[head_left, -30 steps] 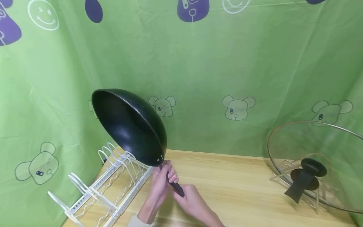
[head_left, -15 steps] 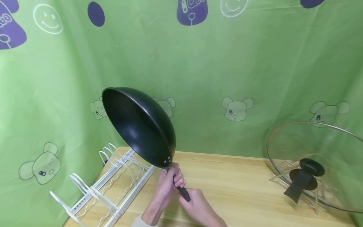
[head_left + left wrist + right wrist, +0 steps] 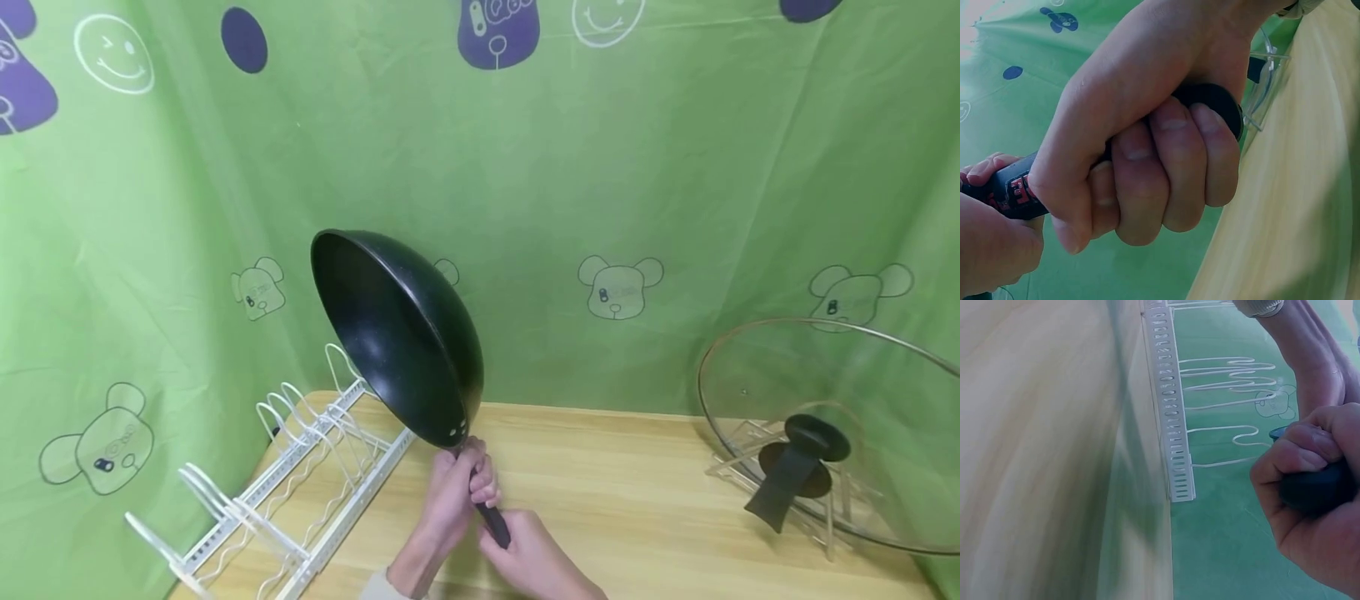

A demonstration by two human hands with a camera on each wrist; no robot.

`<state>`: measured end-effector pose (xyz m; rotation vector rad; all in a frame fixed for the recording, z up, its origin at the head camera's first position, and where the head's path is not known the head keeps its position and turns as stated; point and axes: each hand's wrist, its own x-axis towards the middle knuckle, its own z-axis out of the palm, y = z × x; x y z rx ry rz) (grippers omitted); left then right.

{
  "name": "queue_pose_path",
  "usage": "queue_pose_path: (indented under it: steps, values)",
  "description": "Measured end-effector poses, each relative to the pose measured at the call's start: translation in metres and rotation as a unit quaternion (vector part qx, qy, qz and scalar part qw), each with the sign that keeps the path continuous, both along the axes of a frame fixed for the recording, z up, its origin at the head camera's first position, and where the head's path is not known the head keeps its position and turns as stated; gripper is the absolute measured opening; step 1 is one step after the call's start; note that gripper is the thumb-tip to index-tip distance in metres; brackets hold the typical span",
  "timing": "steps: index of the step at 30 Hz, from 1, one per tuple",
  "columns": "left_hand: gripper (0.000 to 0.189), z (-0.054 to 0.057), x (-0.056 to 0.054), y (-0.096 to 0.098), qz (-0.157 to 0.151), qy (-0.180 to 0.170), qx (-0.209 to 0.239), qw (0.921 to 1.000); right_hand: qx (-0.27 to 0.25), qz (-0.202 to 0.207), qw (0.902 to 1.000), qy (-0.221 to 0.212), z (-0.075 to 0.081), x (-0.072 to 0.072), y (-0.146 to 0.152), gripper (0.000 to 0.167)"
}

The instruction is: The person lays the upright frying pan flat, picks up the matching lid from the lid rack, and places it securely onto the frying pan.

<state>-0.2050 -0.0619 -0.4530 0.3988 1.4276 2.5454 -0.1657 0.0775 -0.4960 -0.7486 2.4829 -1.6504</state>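
Observation:
A black wok [image 3: 405, 342] is held up on its side, its hollow facing left and its rounded outside facing right. My left hand [image 3: 453, 487] grips the wok handle [image 3: 492, 523] close to the rivets, fingers wrapped round it. Lower down, my right hand [image 3: 534, 550] holds the handle's end. Red lettering shows on the handle between both hands in the left wrist view, where the right hand [image 3: 1141, 137] has its fingers curled round the grip. The right wrist view has the right hand [image 3: 1310, 487] round the dark handle end.
A white wire rack [image 3: 360, 500] with upright loops stands on the wooden table [image 3: 600, 500] at left, partly behind the wok. To the right, a large glass lid [image 3: 738, 367] with a black knob leans on a small wooden stand [image 3: 828, 525]. Green curtains [image 3: 712, 167] enclose the table.
The wok and both hands have moved to the right, away from the rack, and the wok has turned slightly more upright. More of the rack's far end now shows. Both grips stay the same.

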Motion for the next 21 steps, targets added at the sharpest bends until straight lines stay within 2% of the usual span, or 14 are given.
queue_pose_path:
  steps: [10, 17, 21]
  values:
    - [0.026, -0.0023, 0.0042, 0.0018, -0.022, -0.004, 0.004, 0.9997, -0.011, 0.018, 0.9984, -0.053, -0.0019, 0.0034, 0.0025, 0.029]
    - [0.027, -0.0019, 0.0046, 0.0049, -0.04, 0.001, -0.027, 0.9988, -0.032, 0.039, 0.9951, -0.084, -0.0037, 0.007, 0.0023, 0.024]
    - [0.031, -0.0014, 0.0053, 0.0071, -0.051, -0.008, -0.042, 0.9978, -0.05, 0.069, 0.9904, -0.109, -0.0073, 0.0084, 0.0021, 0.026]
